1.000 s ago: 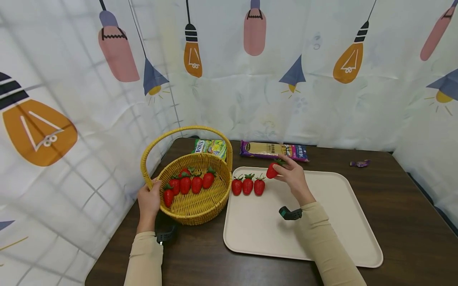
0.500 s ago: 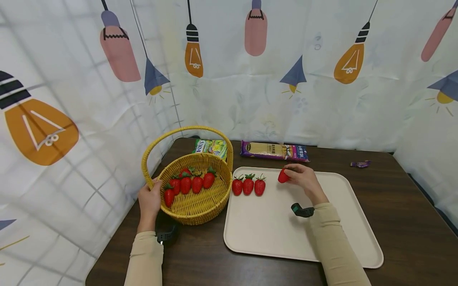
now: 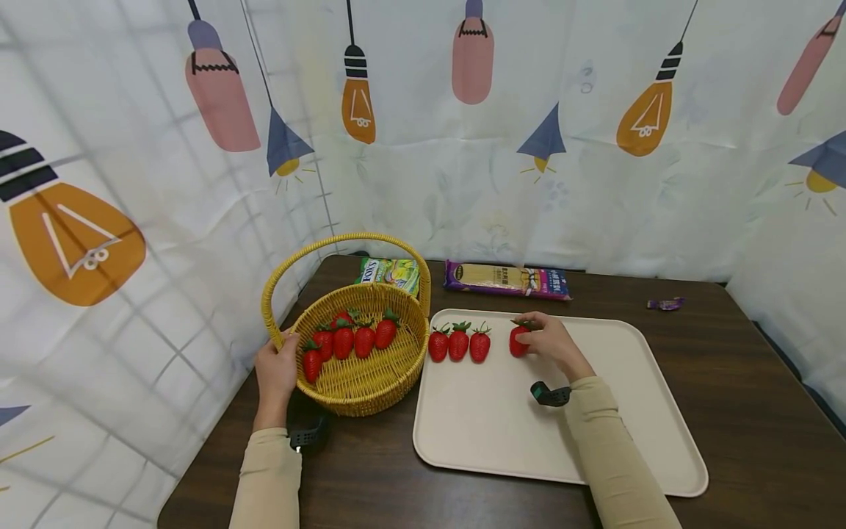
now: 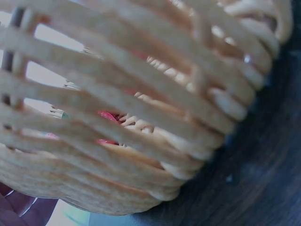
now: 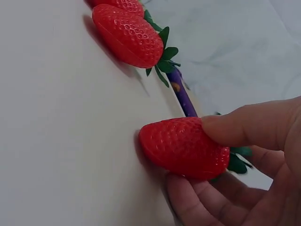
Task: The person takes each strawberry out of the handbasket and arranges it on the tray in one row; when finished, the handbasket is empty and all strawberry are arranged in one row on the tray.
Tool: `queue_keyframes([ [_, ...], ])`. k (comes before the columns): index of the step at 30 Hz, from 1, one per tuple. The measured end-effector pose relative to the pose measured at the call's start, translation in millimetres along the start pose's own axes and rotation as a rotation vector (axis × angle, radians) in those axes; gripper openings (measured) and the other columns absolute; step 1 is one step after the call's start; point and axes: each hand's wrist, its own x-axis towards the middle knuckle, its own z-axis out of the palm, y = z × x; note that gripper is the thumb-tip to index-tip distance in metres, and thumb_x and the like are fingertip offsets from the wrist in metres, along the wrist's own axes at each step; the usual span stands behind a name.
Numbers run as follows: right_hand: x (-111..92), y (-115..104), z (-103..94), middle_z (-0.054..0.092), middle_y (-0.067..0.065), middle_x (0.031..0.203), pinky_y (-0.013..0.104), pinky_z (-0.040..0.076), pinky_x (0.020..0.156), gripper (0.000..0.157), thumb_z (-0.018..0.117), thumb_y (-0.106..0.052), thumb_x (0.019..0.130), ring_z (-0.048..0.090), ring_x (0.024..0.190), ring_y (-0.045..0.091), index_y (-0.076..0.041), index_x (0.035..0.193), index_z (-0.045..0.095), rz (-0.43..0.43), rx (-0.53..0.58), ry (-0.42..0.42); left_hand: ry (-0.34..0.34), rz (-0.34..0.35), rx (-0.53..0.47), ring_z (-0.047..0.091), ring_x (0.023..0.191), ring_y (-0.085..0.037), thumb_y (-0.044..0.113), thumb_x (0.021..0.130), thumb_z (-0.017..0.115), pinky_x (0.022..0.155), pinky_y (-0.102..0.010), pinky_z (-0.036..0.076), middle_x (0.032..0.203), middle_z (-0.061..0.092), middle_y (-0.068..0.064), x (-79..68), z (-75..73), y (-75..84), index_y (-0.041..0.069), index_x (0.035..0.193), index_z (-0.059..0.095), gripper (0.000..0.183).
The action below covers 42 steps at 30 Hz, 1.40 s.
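Observation:
My left hand (image 3: 275, 373) grips the left side of a yellow wicker basket (image 3: 370, 386), near the foot of its tall handle. Several red strawberries (image 3: 342, 342) with green leaves lie inside. In the left wrist view the basket's woven wall (image 4: 117, 99) fills most of the frame, red showing through its gaps. Over the beige tray (image 3: 489, 426), my right hand (image 3: 551, 342) pinches a strawberry (image 5: 183, 148) between thumb and fingers, its tip close to the tray surface. Left of it, three strawberries (image 3: 458, 343) stand in a row on the tray.
Behind the tray lies a purple noodle packet (image 3: 505, 279). A green snack bag (image 3: 390, 273) sits behind the basket, partly hidden. A small purple-wrapped candy (image 3: 665, 303) lies at the back right of the dark wooden table (image 3: 747, 382). A printed curtain (image 3: 423, 184) borders the table.
My right hand has carried the strawberry from above the tray's back edge, first rightward, then down and slightly left to the tray surface. My left hand and the basket have stayed put.

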Motion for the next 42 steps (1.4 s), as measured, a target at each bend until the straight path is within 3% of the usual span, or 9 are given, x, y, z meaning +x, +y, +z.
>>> queue_keyframes([
  [8, -1, -1, 3.9, 0.059, 0.023, 0.123, 0.029, 0.053, 0.072, 0.041, 0.069, -0.011, 0.089, 0.062, 0.086, 0.021, -0.003, 0.129, 0.060, 0.002, -0.035, -0.005, 0.010, -0.003, 0.006, 0.055, 0.115, -0.031, 0.036, 0.100, 0.047, 0.093, -0.047, 0.044, 0.129, 0.060, -0.019, 0.2, -0.1, -1.3, 0.000, 0.128, 0.062, 0.048],
  [17, -2, -5, 8.4, 0.060, 0.022, 0.123, 0.030, 0.051, 0.072, 0.039, 0.067, -0.010, 0.090, 0.059, 0.090, 0.024, 0.001, 0.126, 0.061, -0.021, -0.093, -0.053, 0.017, 0.000, 0.013, 0.055, 0.115, -0.028, 0.036, 0.100, 0.048, 0.091, -0.041, 0.044, 0.128, 0.062, -0.017, 1.2, -0.1, -4.0, 0.001, 0.126, 0.064, 0.046],
  [23, -4, -7, 13.2, 0.060, 0.023, 0.121, 0.030, 0.051, 0.070, 0.039, 0.066, -0.006, 0.089, 0.060, 0.088, 0.023, 0.004, 0.126, 0.060, -0.034, -0.066, -0.073, 0.017, -0.005, 0.015, 0.056, 0.112, -0.027, 0.036, 0.100, 0.048, 0.086, -0.034, 0.044, 0.128, 0.062, -0.016, 0.8, -0.3, -3.5, 0.001, 0.124, 0.065, 0.046],
  [29, -2, -6, 15.4, 0.059, 0.022, 0.123, 0.029, 0.051, 0.069, 0.040, 0.068, -0.008, 0.089, 0.062, 0.082, 0.018, 0.002, 0.127, 0.061, -0.024, -0.020, -0.083, 0.009, 0.004, 0.000, 0.054, 0.114, -0.030, 0.036, 0.100, 0.049, 0.091, -0.043, 0.042, 0.130, 0.060, -0.019, 0.3, 0.0, -1.0, 0.000, 0.126, 0.063, 0.047],
  [36, 0, -5, 17.3, 0.058, 0.021, 0.124, 0.030, 0.052, 0.069, 0.039, 0.068, -0.010, 0.089, 0.063, 0.080, 0.018, 0.001, 0.125, 0.061, -0.022, -0.008, -0.087, 0.007, 0.007, -0.006, 0.054, 0.116, -0.029, 0.035, 0.100, 0.049, 0.090, -0.039, 0.042, 0.131, 0.060, -0.017, 0.3, 0.1, -0.1, -0.001, 0.125, 0.064, 0.046],
  [42, -1, -7, 17.4, 0.060, 0.021, 0.121, 0.031, 0.054, 0.072, 0.036, 0.065, -0.011, 0.092, 0.064, 0.081, 0.019, 0.002, 0.125, 0.060, -0.016, 0.015, -0.081, 0.000, 0.001, -0.019, 0.053, 0.119, -0.032, 0.034, 0.100, 0.049, 0.097, -0.049, 0.041, 0.132, 0.058, -0.020, -1.1, -0.1, 2.2, -0.001, 0.127, 0.062, 0.046],
])
